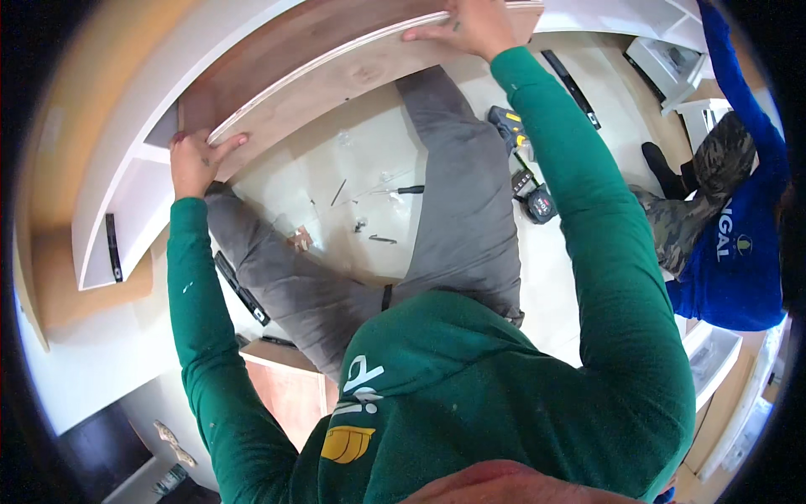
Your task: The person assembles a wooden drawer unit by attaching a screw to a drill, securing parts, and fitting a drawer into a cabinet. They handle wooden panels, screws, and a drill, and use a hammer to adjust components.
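Observation:
A shallow plywood drawer (361, 80) spans the space in front of me, at the white cabinet opening. My left hand (197, 161) grips its left end, thumb over the near panel and fingers out of sight on the outer side. At the far right end, my right hand (477, 29) is closed over the top edge, its thumb lying along the panel. The drawer's right end is partly cut off by the picture's upper edge.
Between my legs lie a screwdriver (410, 190) and small hardware. A drill (505, 126), a tape measure (537, 204) and a black drawer slide (571, 88) lie to the right. Another slide (242, 290) is beside my left leg. A person in blue (730, 260) sits at right.

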### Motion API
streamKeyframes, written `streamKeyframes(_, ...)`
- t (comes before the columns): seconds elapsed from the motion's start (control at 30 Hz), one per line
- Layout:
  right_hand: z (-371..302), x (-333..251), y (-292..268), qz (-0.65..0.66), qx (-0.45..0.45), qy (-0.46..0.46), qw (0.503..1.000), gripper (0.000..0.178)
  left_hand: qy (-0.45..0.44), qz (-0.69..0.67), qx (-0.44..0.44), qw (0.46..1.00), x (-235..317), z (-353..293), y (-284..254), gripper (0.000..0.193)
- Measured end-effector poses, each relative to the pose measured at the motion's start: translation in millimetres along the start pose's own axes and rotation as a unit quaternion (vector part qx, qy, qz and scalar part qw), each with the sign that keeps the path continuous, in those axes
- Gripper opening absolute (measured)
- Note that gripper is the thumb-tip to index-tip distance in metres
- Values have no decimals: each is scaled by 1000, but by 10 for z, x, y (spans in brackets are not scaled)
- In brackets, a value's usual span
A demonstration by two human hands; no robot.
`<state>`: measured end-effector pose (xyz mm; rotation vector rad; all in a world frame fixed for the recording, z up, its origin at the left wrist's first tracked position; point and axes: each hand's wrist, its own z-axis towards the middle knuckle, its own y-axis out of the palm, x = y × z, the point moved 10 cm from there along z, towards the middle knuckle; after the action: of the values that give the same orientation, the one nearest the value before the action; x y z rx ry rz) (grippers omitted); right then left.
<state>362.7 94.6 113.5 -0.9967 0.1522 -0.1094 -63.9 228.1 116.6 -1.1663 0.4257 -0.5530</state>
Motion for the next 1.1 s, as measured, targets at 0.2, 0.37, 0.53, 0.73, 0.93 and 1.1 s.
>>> streamKeyframes(0.2,-274,-219,-177,-2,-42,-27,999,85,86,-34,65,994,85,-363,-182,74)
streamKeyframes(0.37,-690,-117,-342,-12,-61,-9,998,82,34,-5,13,999,221,-732,-241,66)
streamKeyframes(0.53,-992,-209,-510,-7,-8,-45,999,69,-4,-35,54,998,406,-1247,-493,60)
streamKeyframes(0.73,-851,-1,-387,23,-63,23,997,61,-50,-84,138,986,470,-1329,-544,48)
streamKeyframes(0.93,-463,-397,-369,9,13,-49,999,58,-60,-73,240,966,679,-1061,-310,47)
streamKeyframes(1.1,-152,-682,-298,-123,145,-88,978,68,-32,-188,315,930,942,-996,-440,55)
